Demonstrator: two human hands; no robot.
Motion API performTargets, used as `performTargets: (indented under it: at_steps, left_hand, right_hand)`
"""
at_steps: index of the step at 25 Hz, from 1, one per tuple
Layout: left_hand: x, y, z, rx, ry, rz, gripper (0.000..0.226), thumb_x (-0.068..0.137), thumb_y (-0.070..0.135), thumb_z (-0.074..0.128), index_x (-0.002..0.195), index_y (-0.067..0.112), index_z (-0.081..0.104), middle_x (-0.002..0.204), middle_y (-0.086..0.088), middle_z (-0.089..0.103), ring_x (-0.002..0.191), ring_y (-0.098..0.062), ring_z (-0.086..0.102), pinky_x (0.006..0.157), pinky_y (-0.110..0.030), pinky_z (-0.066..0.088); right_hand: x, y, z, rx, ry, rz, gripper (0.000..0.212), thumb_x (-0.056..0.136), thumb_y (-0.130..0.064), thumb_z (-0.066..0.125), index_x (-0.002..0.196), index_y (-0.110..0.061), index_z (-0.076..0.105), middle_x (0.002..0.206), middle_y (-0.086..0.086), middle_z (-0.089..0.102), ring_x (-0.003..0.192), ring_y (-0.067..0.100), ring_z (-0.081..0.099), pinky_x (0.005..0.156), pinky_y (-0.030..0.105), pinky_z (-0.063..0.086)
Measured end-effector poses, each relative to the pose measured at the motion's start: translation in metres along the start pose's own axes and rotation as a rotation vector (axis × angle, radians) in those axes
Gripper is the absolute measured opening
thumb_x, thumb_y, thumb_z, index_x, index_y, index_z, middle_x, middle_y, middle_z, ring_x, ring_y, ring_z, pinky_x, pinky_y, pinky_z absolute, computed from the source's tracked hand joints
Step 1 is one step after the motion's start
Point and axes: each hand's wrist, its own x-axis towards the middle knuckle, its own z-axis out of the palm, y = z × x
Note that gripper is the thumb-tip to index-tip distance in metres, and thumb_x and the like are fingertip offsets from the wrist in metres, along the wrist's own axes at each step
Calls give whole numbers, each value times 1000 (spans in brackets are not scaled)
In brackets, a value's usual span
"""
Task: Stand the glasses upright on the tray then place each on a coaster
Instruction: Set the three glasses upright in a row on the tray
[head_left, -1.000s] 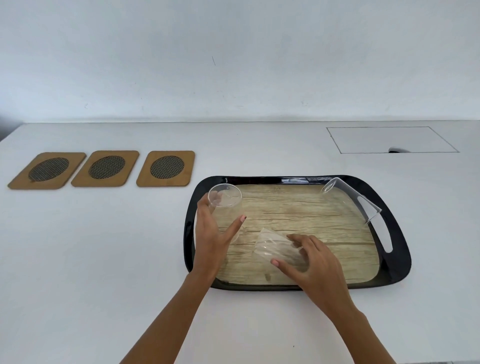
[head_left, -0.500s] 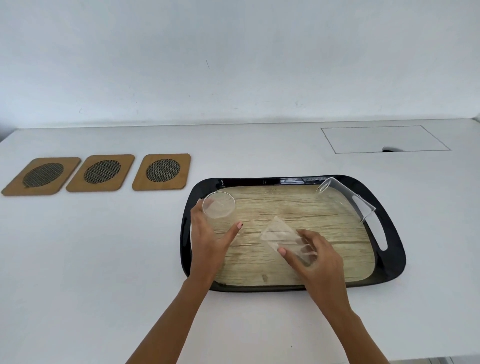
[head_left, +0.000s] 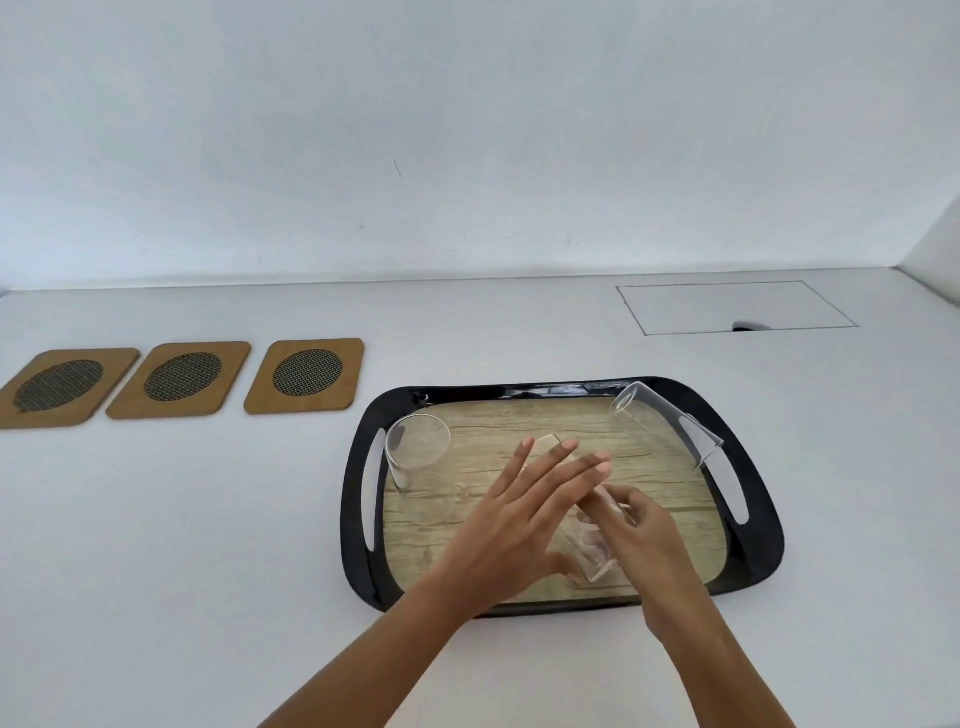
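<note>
A black-rimmed tray (head_left: 358, 545) with a wood-pattern floor lies on the white table. One clear glass (head_left: 418, 457) stands upright at its left end, free of both hands. Another glass (head_left: 665, 421) lies tilted against the tray's far right rim. A third glass (head_left: 592, 551) is tilted over the middle of the tray, with my right hand (head_left: 639, 535) closed around its lower part. My left hand (head_left: 524, 509) lies over its upper part with the fingers straight and spread. Three wooden coasters (head_left: 306, 374), (head_left: 182, 376), (head_left: 62, 387) sit in a row left of the tray.
A rectangular panel (head_left: 727, 306) with a small cutout is set flush into the table at the far right. A white wall runs behind the table. Bare tabletop lies between the coasters and the tray's left handle.
My left hand let go of the left glass, which now stands upright, and moved right onto the middle glass. My right hand has raised that glass further off its side.
</note>
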Motion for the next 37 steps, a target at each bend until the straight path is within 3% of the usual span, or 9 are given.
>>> performTargets:
  at_steps: [5,8,10,12,15,19,23,30,37]
  left_hand:
    - [10,-3,10,-7,24,51,70,91,45,55,146,11,28,147,2,47,142,-16,35,118,-46,27]
    - [12,-4,12,-27,63,-4,69,87,41,64,143,13,34,140,3,54,134,-17,46,116,-45,31]
    - [11,-7,11,-82,118,-59,61,85,36,69,136,11,48,132,0,60,129,-19,51,115,-44,33]
    - [9,-8,11,-209,155,-163,59,80,34,74,130,10,55,127,-2,60,126,-18,51,113,-39,36]
    - [6,-4,11,-459,195,-476,69,69,34,80,128,23,46,125,10,53,118,-3,47,101,-16,39]
    - [8,-2,17,-524,262,-709,69,67,40,83,124,27,46,117,17,52,108,5,47,93,-2,31]
    - [8,-5,19,-572,301,-814,66,68,42,83,121,25,49,117,12,57,110,2,52,92,-6,36]
    - [11,-7,17,-603,274,-911,71,68,49,81,126,23,47,121,10,58,114,-7,55,97,-33,49]
    - [14,-10,17,-660,196,-914,77,68,55,78,130,27,41,128,11,55,117,-7,54,102,-33,47]
  right_hand:
    - [-2,-7,-4,121,-50,76,56,67,-52,73,107,-15,63,90,3,76,74,13,74,51,14,50]
    - [-6,-9,-8,121,-56,44,68,53,-59,75,106,-19,63,94,6,75,78,14,73,63,21,53]
    - [-8,-10,-11,183,-94,25,66,56,-57,73,107,-16,64,98,11,74,83,19,72,75,31,56]
    - [-7,-10,-14,316,-89,15,56,67,-51,69,106,-10,65,98,10,75,87,22,73,81,34,56]
    - [0,-3,-18,395,50,3,33,86,-32,63,108,-7,64,104,13,73,95,27,70,89,38,54]
    - [8,12,-23,375,138,34,15,92,-11,60,105,-5,63,112,23,66,95,30,66,91,40,53]
    - [9,26,-23,360,165,57,13,90,-6,61,103,-8,63,108,19,66,90,25,66,88,37,53]
    - [13,35,-19,339,189,34,16,88,-3,63,102,-11,64,103,12,68,91,23,68,82,31,53]
    - [18,29,-20,221,230,-58,18,86,-11,67,100,-22,64,104,1,69,94,20,69,88,37,55]
